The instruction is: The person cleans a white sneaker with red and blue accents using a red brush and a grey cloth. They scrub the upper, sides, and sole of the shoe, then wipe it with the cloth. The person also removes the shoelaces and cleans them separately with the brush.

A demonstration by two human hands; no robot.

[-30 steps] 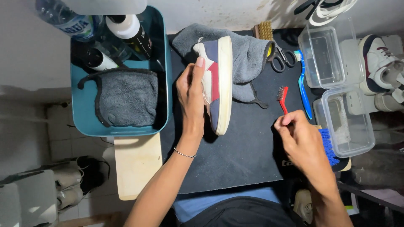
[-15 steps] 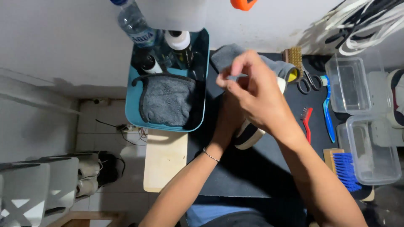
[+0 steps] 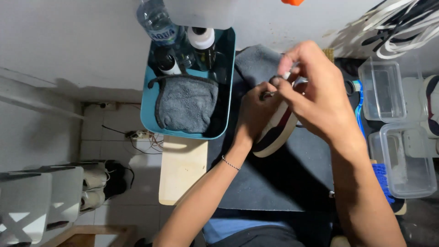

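The left hand point(image 3: 258, 112) still grips the shoe point(image 3: 274, 132) mid-table beside the teal tub point(image 3: 148, 98). The right hand point(image 3: 320, 98) has come over it, fingers pinching something small, unclear what.

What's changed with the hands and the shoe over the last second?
The right hand left the brushes at the mat's right edge and moved up over the shoe, now pinching something small and dark there. The left hand went on gripping the shoe, which now lies tilted. The teal tub with its grey cloth and the clear boxes stayed put.
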